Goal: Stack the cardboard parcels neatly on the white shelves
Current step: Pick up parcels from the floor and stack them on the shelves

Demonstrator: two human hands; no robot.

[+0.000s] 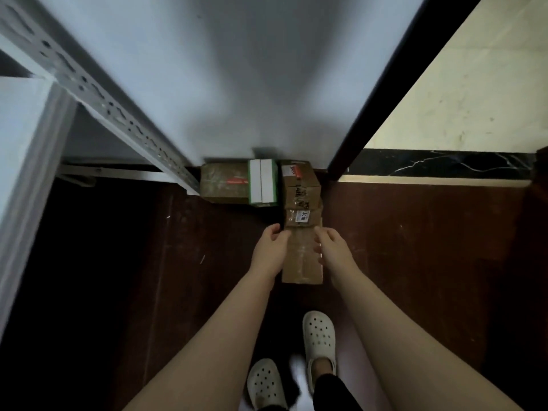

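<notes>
A long cardboard parcel (302, 256) with clear tape lies on the dark floor below me. My left hand (271, 247) grips its left side and my right hand (333, 247) grips its right side. Beyond it sit a small parcel labelled 3010 (302, 218), a taped brown parcel (301, 182), a white and green box (262, 182) and a flat brown parcel (224, 182). The white shelf board (222, 84) fills the upper middle of the view, with its perforated upright (98, 93) running diagonally at the left.
A black post (385, 84) runs diagonally at the right of the shelf. Behind it are a cream wall (474, 84) and a black marble skirting (444, 164). My feet in white clogs (318, 342) stand on the brown floor (415, 247).
</notes>
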